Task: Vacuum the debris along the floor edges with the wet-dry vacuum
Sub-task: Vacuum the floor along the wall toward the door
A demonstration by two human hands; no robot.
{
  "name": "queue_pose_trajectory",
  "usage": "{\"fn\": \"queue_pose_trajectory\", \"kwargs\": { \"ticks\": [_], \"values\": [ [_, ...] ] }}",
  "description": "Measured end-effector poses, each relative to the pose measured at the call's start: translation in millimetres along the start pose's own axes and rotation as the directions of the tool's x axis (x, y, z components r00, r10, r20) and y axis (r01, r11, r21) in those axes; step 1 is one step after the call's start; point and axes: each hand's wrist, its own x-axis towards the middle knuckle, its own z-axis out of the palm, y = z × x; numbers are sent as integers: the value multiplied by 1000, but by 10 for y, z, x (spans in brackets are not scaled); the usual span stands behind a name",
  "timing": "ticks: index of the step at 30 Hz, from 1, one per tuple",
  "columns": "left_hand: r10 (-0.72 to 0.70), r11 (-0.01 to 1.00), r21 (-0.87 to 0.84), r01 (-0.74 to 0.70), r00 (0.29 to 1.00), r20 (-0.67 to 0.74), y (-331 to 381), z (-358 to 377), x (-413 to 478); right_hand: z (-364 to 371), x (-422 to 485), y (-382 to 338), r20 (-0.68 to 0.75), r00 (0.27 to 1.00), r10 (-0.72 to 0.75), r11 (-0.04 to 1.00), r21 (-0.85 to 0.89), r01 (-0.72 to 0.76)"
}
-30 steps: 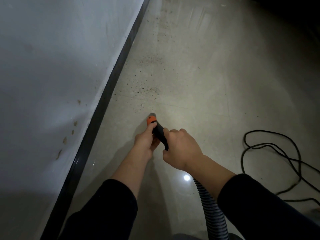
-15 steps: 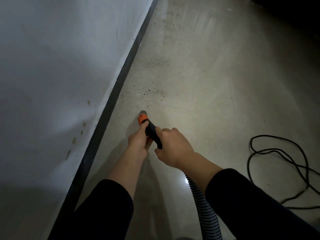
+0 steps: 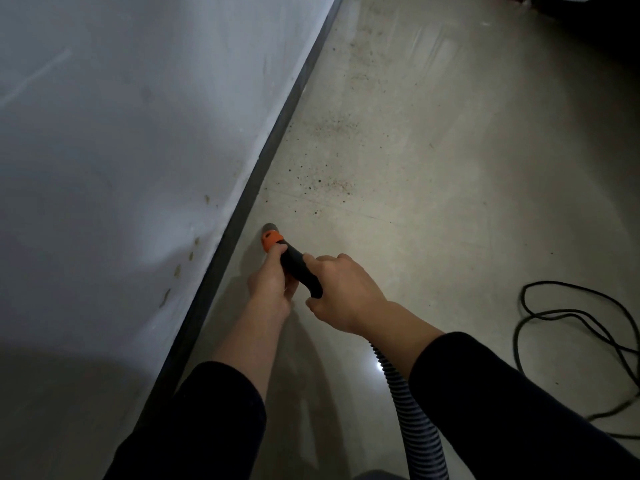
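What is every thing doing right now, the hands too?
nozzle, pointed down at the floor beside the baseboard
left hand, gripping just behind the orange collar
right hand, gripping the black handle
hose, bending back below the right hand
debris, scattered ahead of the nozzle
cord, lying in loose loops

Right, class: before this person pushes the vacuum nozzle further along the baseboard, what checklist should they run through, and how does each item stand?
1. Grip: left hand holds at the orange collar, right hand grips the black handle: ok.
2. Position: nozzle tip close beside the baseboard: ok.
3. Contact: tip touching the floor: cannot tell.
4. Target: debris specks lie ahead of the tip: ok.
5. Slack: ribbed hose unkinked where visible: ok.
6. Path: power cord off to the right, clear of it: ok.
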Motion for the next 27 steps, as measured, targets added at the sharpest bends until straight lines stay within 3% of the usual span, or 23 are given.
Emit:
{"fn": "queue_pose_trajectory", "kwargs": {
  "ticks": [12, 17, 27],
  "values": [
    [17, 994, -103, -30, 991, -129, 6, -120, 33, 32, 9, -142, 43, 994, -104, 994, 19, 103],
    [33, 999, -33, -38, 990, -134, 121, -122, 90, 78, 98, -176, 12, 997, -82, 997, 14, 82],
    [31, 998, 56, -34, 998, 63, 356, -53, 400, 47, 378, -109, -40, 999, -16, 1000, -2, 16]
  ]
}}
